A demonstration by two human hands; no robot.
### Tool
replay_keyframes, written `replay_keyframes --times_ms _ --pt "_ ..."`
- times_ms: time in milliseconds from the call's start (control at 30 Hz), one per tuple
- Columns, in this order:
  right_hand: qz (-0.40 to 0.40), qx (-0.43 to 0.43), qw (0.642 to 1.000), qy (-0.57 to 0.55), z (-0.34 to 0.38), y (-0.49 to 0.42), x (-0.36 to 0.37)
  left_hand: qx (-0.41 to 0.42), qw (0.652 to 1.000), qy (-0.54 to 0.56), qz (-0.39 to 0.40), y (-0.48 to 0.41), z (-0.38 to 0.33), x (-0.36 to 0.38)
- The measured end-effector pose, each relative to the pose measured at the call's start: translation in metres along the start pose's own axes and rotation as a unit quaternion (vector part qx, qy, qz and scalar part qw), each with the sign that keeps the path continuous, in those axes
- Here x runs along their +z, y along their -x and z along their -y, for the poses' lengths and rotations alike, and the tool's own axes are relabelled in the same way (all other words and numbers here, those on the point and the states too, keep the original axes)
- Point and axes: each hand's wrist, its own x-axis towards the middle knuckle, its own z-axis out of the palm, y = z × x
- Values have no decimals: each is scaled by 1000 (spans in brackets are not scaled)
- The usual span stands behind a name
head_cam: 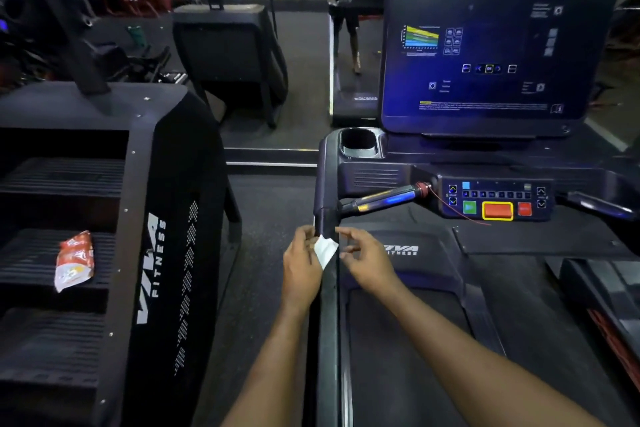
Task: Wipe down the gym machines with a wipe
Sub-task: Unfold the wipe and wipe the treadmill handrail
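My left hand (301, 262) pinches a small white wipe (325, 250) just below the lower end of the treadmill's left handrail (327, 218). My right hand (367, 258) hovers just right of the wipe with fingers loosely curled, holding nothing; whether its fingertips touch the wipe is unclear. The treadmill (433, 270) stands in front of me, with a lit console screen (485, 59), a button panel (495, 201) and a glossy grip bar (381, 199). A black stair-climber machine (156, 236) labelled VIVA FITNESS stands to my left.
An orange-and-white wipe packet (74, 260) lies on a step of the stair climber. A cup holder (358, 142) sits left of the console. A mirror ahead reflects a person (341, 3) and other gym gear. Dark floor runs between the two machines.
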Motion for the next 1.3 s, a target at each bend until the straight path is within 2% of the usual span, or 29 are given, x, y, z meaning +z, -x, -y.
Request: replay_keyframes --times_ms 133,233,367,500,567,633,733,867,967,1033,1133,1233,1300 --pt "1 -5 1000 -4 -1 -19 6 -7 1000 -25 5 2 0 2" --pt "35 1 998 48 -2 -34 12 -27 999 -48 2 5 0 6" --pt "67 21 996 45 -13 -46 7 -36 994 -95 -46 8 -5 20" --pt "45 -8 999 -2 -28 -45 -9 -63 985 -132 -90 18 -14 29" --pt "51 -13 998 -17 -36 -51 -19 -98 980 -150 -85 19 -16 33" --pt "96 -11 995 -23 -48 -54 -27 -131 973 -178 -65 19 -15 37" --pt "161 -39 986 -8 -57 -48 -29 -139 966 -219 -19 17 -17 40" --pt "127 -103 987 15 -59 -35 -21 -146 961 -235 -17 18 -25 41" --pt "90 -103 989 54 -67 -31 -23 -149 958 -242 -31 20 -31 43" --pt "63 -71 994 53 -80 -30 -25 -149 956 -250 -37 20 -33 43" --pt "33 57 998 0 -101 -34 -23 -154 951 -267 -40 20 -34 44" --pt "52 228 971 -56 -114 -45 -18 -163 943 -289 -34 19 -34 45" --pt "64 291 950 -91 -119 -55 -8 -168 938 -302 -32 18 -31 46"
